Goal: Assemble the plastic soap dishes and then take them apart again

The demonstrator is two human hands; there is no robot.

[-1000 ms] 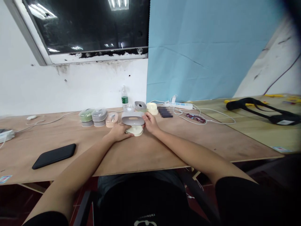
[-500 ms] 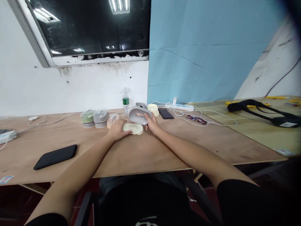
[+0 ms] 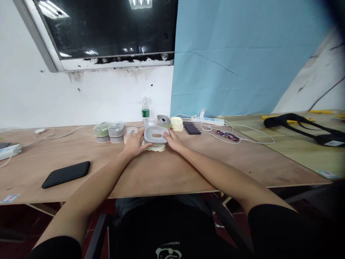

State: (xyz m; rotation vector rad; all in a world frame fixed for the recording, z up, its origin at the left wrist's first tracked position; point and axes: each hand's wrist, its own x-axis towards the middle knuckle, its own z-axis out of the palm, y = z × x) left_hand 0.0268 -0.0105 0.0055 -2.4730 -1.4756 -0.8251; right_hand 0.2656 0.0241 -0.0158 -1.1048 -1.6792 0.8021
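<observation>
Between my hands is a grey plastic piece [image 3: 156,140] with rounded corners and an oval slot in its middle. It lies nearly level over a cream-coloured plastic base [image 3: 156,148]; whether the two touch is not clear. My right hand [image 3: 174,140] grips the grey piece by its right side, thumb on top near the slot. On the left, my left hand [image 3: 134,144] is curved round the edge of the stacked pieces, its thumb along the front by the cream base. Its fingertips are partly hidden behind the grey piece.
Lidded boxes in green [image 3: 101,131], grey [image 3: 116,132] and pink [image 3: 130,133] stand to the left. Behind are a bottle [image 3: 145,109], another grey piece [image 3: 163,121] and stacked cream pieces [image 3: 176,123]. Cables and a power strip [image 3: 212,121] lie right, a black phone [image 3: 66,174] front left.
The grey piece has gone from tilted in my right hand to nearly level over the cream base. My left hand has come to the pieces' left edge. The view has shifted slightly.
</observation>
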